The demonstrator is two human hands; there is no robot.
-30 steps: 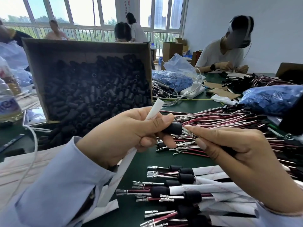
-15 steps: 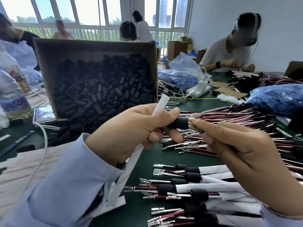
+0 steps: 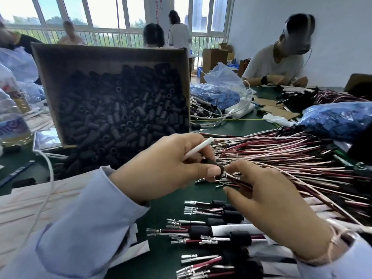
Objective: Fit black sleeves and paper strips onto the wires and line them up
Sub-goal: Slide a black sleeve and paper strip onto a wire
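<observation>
Head view: the left hand [image 3: 161,168] has its grip pinched on a black sleeve [image 3: 213,164] and a white paper strip [image 3: 199,149]. The right hand [image 3: 267,200] pinches some wires [image 3: 238,181], their tips right at the sleeve. Both hands are above the green bench [image 3: 167,210]. Finished wires [image 3: 211,232] lie in a row below, and a box [image 3: 120,57] full of sleeves stands behind.
</observation>
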